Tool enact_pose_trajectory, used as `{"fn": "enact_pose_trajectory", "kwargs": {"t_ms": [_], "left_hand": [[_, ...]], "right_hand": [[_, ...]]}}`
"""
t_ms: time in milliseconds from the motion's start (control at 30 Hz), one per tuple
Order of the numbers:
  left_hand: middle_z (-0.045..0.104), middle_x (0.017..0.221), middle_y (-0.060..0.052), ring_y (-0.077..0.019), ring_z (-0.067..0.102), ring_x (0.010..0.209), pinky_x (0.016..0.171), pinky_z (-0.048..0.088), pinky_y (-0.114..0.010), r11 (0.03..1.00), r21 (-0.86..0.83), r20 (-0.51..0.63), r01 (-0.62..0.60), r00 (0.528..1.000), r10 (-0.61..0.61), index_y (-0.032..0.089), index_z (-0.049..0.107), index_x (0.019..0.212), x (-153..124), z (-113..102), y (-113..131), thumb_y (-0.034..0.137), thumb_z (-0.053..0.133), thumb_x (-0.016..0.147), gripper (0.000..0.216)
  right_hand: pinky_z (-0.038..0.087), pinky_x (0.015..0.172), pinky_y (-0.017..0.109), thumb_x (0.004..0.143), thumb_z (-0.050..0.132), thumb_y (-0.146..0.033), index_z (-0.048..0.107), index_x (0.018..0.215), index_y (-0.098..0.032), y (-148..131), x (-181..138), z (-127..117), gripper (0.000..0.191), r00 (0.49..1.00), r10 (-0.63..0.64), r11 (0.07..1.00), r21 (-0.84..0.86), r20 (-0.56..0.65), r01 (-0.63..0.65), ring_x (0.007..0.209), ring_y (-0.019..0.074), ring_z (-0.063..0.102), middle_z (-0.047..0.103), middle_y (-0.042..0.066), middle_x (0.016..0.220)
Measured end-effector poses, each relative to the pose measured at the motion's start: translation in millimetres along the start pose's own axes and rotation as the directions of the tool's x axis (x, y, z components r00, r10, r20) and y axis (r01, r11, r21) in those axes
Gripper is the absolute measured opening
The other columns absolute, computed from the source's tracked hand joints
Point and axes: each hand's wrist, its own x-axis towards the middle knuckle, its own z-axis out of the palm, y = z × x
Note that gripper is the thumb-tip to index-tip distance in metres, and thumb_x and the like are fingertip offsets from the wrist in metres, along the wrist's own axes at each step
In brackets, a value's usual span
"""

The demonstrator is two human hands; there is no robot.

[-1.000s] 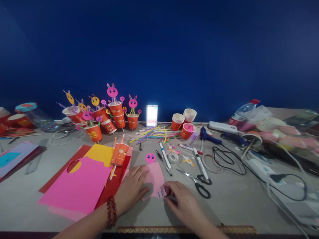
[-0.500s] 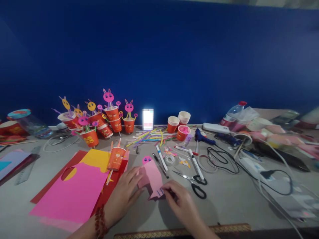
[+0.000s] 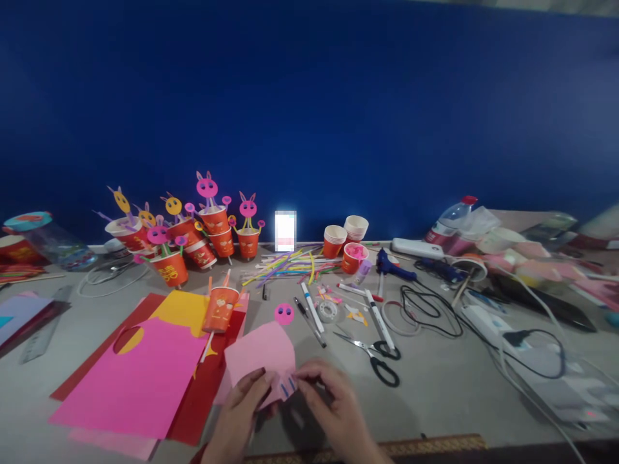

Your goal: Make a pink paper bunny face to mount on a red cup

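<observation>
Pale pink paper (image 3: 258, 353), marked with short blue lines at its near edge, is lifted just off the surface (image 3: 435, 386) in front of the person. The left hand (image 3: 242, 412) pinches its near left edge, fingers closed on it; the right hand (image 3: 329, 403) grips beside the blue marks. Best to keep the sheet taut and work close to the marks.

Both hands sit low in the head view, close together near the bottom edge, forearms coming up from below. The left hand (image 3: 242, 412) is palm down, fingers curled inward, its thumb and fingertips pinched shut near the centre. The right hand (image 3: 333, 409) mirrors it, knuckles up, its fingers bent toward the left, thumb and forefinger pressed together. The 2 sets of fingertips nearly meet.
</observation>
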Motion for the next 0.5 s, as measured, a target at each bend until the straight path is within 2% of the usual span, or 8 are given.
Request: {"fn": "enact_pose_trajectory", "kwargs": {"t_ms": [67,133,233,300,400,500], "left_hand": [[0.062,0.055,-0.001,-0.0158,0.057,0.055,0.056,0.047,-0.025,0.995,0.090,0.042,-0.032,0.999,0.029,0.018,0.068,0.065,-0.4,-3.7,4.2,0.058,0.074,0.071,0.041],[0.064,0.054,-0.003,-0.0168,0.057,0.055,0.057,0.047,-0.026,0.983,0.169,0.104,-0.075,0.993,0.058,0.018,0.068,0.063,-0.8,-6.7,9.8,0.060,0.066,0.078,0.045],[0.066,0.057,-0.005,-0.0179,0.059,0.055,0.057,0.046,-0.027,0.965,0.236,0.150,-0.114,0.985,0.080,0.017,0.071,0.068,0.9,-9.8,15.8,0.061,0.059,0.083,0.048],[0.067,0.058,-0.006,-0.0182,0.059,0.055,0.056,0.046,-0.027,0.958,0.254,0.158,-0.134,0.983,0.096,0.016,0.072,0.069,3.5,-10.7,17.4,0.061,0.058,0.083,0.049],[0.067,0.057,-0.007,-0.0183,0.059,0.054,0.055,0.046,-0.026,0.954,0.259,0.158,-0.151,0.981,0.112,0.016,0.071,0.069,6.6,-7.9,19.6,0.063,0.059,0.082,0.050],[0.065,0.054,-0.006,-0.0178,0.059,0.052,0.053,0.047,-0.026,0.956,0.250,0.162,-0.150,0.981,0.112,0.017,0.069,0.065,7.2,0.1,25.5,0.061,0.060,0.081,0.048]], "right_hand": [[0.054,0.076,0.028,0.093,0.052,-0.029,0.064,0.111,-0.026,7.1,-2.6,-16.5,0.022,0.998,0.045,0.993,-0.113,0.039,-0.040,0.083,0.0192,0.067,0.072,0.006,0.099],[0.054,0.074,0.029,0.094,0.051,-0.033,0.059,0.122,-0.025,17.2,-5.9,-45.0,0.030,0.998,0.061,0.946,-0.319,-0.016,-0.063,0.079,0.0196,0.067,0.071,0.008,0.106],[0.054,0.072,0.034,0.093,0.049,-0.038,0.061,0.115,-0.024,35.3,-14.0,-94.5,0.029,0.981,0.083,0.778,-0.604,-0.173,-0.172,0.082,0.0246,0.069,0.070,0.011,0.110],[0.055,0.073,0.038,0.092,0.047,-0.038,0.062,0.111,-0.024,46.0,-21.5,-120.0,0.028,0.975,0.093,0.650,-0.729,-0.202,-0.213,0.087,0.0279,0.069,0.069,0.011,0.115],[0.055,0.070,0.039,0.090,0.045,-0.035,0.062,0.110,-0.024,55.4,-32.0,-138.5,0.029,0.983,0.104,0.534,-0.825,-0.154,-0.186,0.089,0.0298,0.069,0.070,0.011,0.113],[0.054,0.067,0.038,0.086,0.045,-0.029,0.063,0.107,-0.024,55.7,-35.0,-142.0,0.028,0.983,0.137,0.482,-0.859,-0.119,-0.171,0.085,0.0288,0.070,0.071,0.011,0.109]]}}
